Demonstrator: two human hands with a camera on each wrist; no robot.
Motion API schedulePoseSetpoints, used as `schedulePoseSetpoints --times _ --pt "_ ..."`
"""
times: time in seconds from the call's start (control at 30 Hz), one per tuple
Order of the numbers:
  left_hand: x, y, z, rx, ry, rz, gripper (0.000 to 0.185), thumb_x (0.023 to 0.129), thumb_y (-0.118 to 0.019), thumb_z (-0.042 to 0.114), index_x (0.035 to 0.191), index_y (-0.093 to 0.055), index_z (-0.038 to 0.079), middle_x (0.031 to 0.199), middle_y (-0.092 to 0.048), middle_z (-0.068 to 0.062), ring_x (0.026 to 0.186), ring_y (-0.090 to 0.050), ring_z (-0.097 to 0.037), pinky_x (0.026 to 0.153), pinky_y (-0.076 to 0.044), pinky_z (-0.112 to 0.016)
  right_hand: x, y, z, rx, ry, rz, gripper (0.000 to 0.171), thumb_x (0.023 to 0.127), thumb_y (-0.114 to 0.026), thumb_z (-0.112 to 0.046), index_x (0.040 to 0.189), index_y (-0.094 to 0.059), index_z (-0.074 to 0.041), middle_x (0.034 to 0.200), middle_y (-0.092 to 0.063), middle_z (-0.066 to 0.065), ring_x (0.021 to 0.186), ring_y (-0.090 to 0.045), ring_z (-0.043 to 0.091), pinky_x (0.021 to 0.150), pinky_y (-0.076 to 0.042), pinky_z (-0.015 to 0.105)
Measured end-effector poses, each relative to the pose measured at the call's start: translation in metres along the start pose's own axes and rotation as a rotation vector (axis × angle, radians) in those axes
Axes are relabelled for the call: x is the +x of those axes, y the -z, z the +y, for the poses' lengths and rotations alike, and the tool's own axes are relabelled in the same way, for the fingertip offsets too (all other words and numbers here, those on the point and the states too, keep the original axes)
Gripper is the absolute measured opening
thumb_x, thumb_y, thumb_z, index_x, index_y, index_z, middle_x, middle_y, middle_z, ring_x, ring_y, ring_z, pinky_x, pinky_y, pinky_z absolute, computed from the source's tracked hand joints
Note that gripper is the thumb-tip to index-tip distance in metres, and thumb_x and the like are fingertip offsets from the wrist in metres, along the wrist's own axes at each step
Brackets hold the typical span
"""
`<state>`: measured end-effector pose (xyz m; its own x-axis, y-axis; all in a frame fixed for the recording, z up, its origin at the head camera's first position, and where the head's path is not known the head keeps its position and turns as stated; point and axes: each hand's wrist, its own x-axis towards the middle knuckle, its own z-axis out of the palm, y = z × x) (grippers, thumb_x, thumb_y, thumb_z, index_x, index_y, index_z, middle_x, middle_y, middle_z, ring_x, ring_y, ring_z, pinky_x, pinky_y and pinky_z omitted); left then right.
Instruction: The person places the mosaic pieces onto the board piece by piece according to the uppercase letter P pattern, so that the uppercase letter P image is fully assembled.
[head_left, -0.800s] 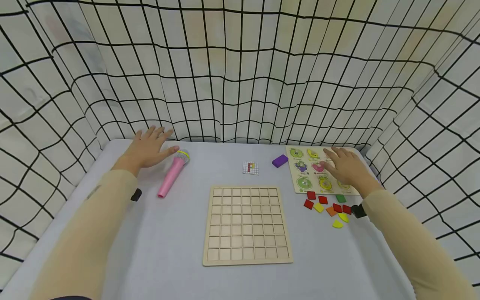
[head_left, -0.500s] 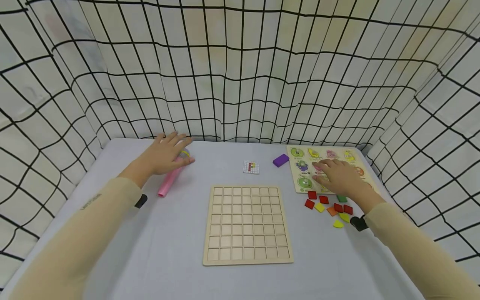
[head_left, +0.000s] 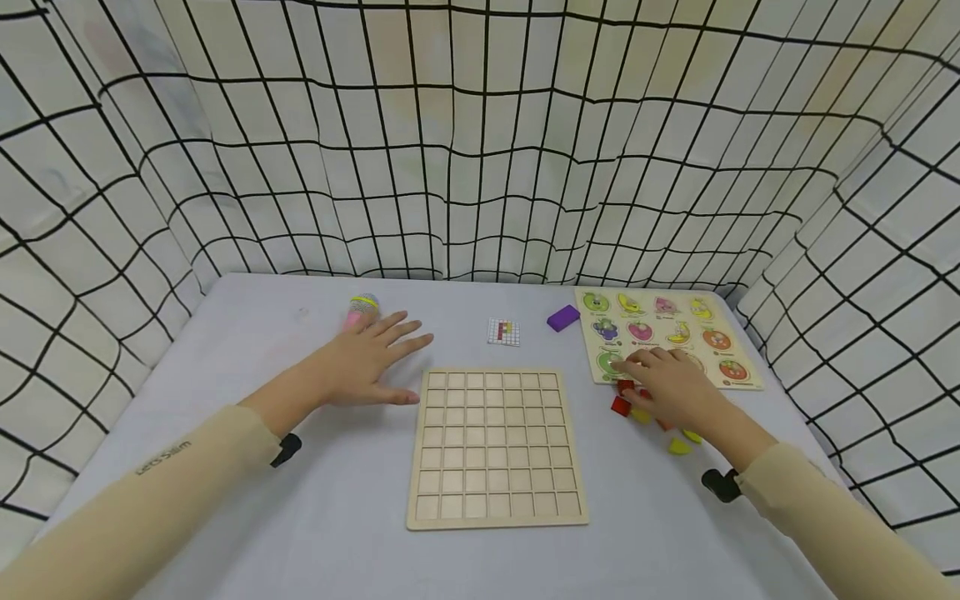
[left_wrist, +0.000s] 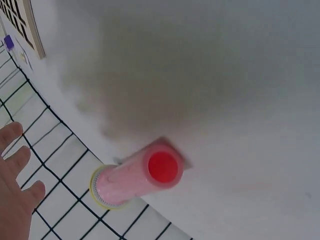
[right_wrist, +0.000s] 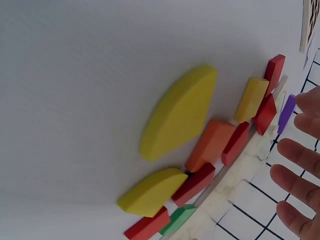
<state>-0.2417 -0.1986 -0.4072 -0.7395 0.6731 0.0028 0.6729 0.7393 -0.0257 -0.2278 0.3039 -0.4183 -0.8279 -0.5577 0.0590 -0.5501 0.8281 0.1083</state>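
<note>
1. Two hands are spread over the pale grey tabletop (head_left: 315, 517), each coming out of a beige sleeve.
2. Farthest left, a pink toy microphone with a yellow-ringed silver head (head_left: 362, 306) lies on the tabletop; from the head view most of its body is hidden behind the left hand (head_left: 358, 368), and the left wrist view shows its red-capped butt end (left_wrist: 163, 167).
3. The left hand sits low over the tabletop just in front of the microphone, fingers (head_left: 401, 330) straight and fanned, holding nothing. I cannot tell whether it touches the microphone.
4. Just beside that hand, at the centre, lies a light wooden grid board of empty square cells (head_left: 495, 446).
5. Behind the board are a small white card with a coloured square pattern (head_left: 503, 332) and, to its right, a purple block (head_left: 562, 317).
6. The right hand (head_left: 671, 390) lies palm down over a cluster of small red, yellow, orange and green flat pieces (right_wrist: 200, 150), fingers straight and loose, gripping none that I can see.
7. Beyond it rests a wooden fruit-picture puzzle board (head_left: 738, 379), its near edge just beside the loose pieces.
</note>
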Motion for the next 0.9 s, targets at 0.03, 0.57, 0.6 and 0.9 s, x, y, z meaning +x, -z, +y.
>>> schedulePoseSetpoints --times 0.03,0.57,0.6,0.9 --pt "-0.002 -0.002 0.005 -0.008 -0.011 0.0 0.097 0.089 -0.048 0.083 0.164 -0.03 0.025 0.169 -0.032 -0.01 0.159 -0.019 -0.038 0.124 -0.015 -0.065 -0.001 -0.001 0.0 0.002 0.004 0.006 0.044 0.096 -0.073 -0.036 0.135 -0.068 -0.017 0.125 -0.068 0.01 0.122 -0.062 0.036 0.104 -0.046 0.06" --pt "-0.035 -0.02 0.053 -0.093 -0.107 -0.093 0.112 0.076 -0.055 0.091 0.163 -0.034 0.024 0.167 -0.036 -0.009 0.156 -0.028 -0.035 0.123 -0.025 -0.06 -0.007 -0.015 -0.001 0.013 -0.034 -0.003 0.043 0.09 -0.081 -0.03 0.13 -0.071 -0.021 0.122 -0.07 0.008 0.118 -0.062 0.033 0.104 -0.045 0.059" --pt "-0.036 -0.021 0.054 -0.094 -0.112 -0.097 0.112 0.076 -0.054 0.092 0.163 -0.034 0.024 0.166 -0.037 -0.009 0.156 -0.029 -0.035 0.123 -0.026 -0.06 -0.007 -0.015 0.0 0.015 -0.036 0.0 0.042 0.089 -0.082 -0.03 0.129 -0.072 -0.021 0.122 -0.071 0.007 0.118 -0.063 0.033 0.105 -0.045 0.059" --pt "-0.049 -0.027 0.063 -0.099 -0.134 -0.086 0.117 0.071 -0.049 0.098 0.162 -0.035 0.025 0.167 -0.035 -0.01 0.155 -0.031 -0.035 0.118 -0.032 -0.061 -0.006 -0.016 0.0 0.031 -0.028 0.017 0.035 0.088 -0.083 -0.028 0.121 -0.075 -0.02 0.116 -0.072 0.005 0.111 -0.066 0.03 0.104 -0.046 0.057"
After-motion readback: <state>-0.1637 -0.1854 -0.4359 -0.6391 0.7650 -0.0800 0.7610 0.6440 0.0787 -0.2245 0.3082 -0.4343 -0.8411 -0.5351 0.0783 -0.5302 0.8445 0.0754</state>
